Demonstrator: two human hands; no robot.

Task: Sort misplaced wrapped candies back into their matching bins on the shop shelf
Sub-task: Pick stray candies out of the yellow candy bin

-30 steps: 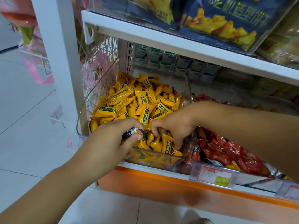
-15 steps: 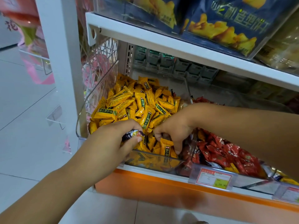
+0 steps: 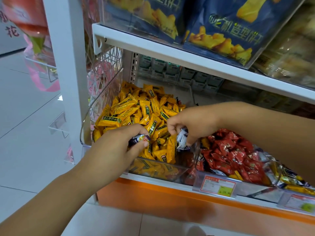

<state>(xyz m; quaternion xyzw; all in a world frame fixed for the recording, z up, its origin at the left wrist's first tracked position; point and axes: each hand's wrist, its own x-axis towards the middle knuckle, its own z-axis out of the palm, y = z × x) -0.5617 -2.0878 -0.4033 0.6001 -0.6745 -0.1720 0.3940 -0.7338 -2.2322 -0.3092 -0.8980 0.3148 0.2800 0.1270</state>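
left grip (image 3: 115, 147) pinches a dark candy (image 3: 139, 139), right grip (image 3: 192, 123) pinches a white candy (image 3: 182, 139).

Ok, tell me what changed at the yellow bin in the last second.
The right hand lifted out of the yellow candies, now pinching a white-and-purple candy. The left hand still pinches its dark-wrapped candy; the red candies stayed put.

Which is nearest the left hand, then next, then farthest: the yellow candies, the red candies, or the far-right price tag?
1. Yellow candies: right under and beside the left hand.
2. Red candies: next along, to the right.
3. Far-right price tag: at the shelf edge, far right.
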